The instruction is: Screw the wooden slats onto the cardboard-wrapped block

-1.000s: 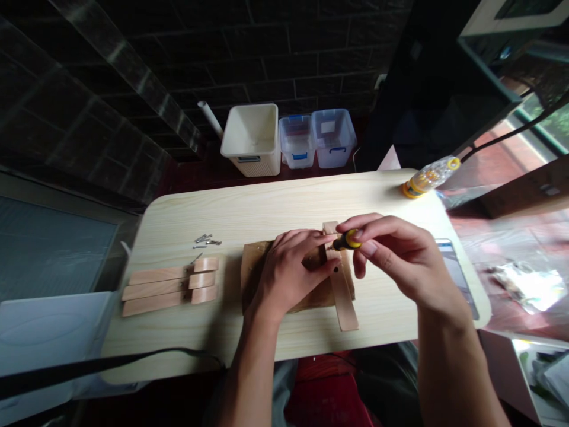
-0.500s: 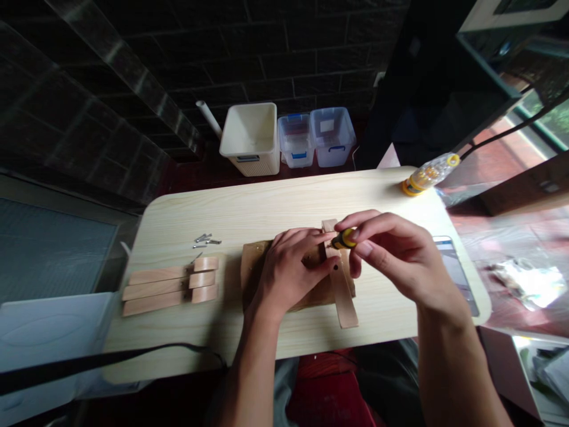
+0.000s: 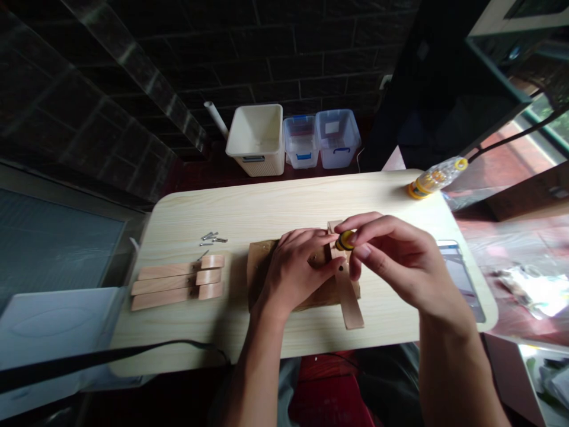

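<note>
My right hand (image 3: 398, 258) pinches a short yellow-and-black screwdriver (image 3: 345, 240) between thumb and fingertips. Its tip points down at a pale wooden strip (image 3: 351, 305), though the contact point is hard to make out. This strip lies across the right end of a brown block (image 3: 259, 264) and has a dark hole in it. My left hand (image 3: 293, 267) rests flat over the block with fingers stretched out. Its thumb and index fingertip touch the strip on either side of the screwdriver's tip.
Several wooden strips with curved end pieces (image 3: 166, 284) lie at the left, with loose screws (image 3: 213, 238) behind them. A clear bottle-shaped bit case (image 3: 438, 178) stands at the back right corner. A phone or tablet (image 3: 462, 279) lies at the right. Plastic bins (image 3: 262, 166) stand beyond the table.
The whole view has shifted slightly to the right. The screwdriver's handle has turned a little in my right fingers, while my left hand stays in place on the block.
</note>
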A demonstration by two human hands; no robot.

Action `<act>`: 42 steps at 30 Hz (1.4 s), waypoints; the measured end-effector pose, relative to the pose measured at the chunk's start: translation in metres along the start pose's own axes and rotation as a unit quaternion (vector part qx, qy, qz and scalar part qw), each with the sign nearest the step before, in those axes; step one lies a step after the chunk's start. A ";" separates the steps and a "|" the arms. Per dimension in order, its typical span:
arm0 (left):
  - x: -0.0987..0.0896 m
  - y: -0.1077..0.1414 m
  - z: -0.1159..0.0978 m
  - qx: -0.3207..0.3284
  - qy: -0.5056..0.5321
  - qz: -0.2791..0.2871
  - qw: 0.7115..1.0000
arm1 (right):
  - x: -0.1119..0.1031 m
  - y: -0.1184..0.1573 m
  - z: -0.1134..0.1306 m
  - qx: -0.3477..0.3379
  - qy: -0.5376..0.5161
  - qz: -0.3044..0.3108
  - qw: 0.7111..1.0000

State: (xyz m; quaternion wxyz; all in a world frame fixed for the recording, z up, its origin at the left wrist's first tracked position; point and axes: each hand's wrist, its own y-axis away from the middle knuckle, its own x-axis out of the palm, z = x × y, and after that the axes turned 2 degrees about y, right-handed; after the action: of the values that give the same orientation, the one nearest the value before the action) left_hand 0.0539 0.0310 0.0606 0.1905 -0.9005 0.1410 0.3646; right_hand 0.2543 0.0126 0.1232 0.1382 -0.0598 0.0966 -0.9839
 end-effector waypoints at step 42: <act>0.000 0.001 -0.001 -0.005 0.014 -0.008 1.000 | -0.002 0.001 -0.002 -0.011 0.027 -0.027 0.999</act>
State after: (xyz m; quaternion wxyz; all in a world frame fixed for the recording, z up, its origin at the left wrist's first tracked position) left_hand 0.0540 0.0300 0.0614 0.1863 -0.9076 0.1348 0.3512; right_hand 0.2563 0.0131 0.1207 0.1087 -0.0368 0.1093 -0.9874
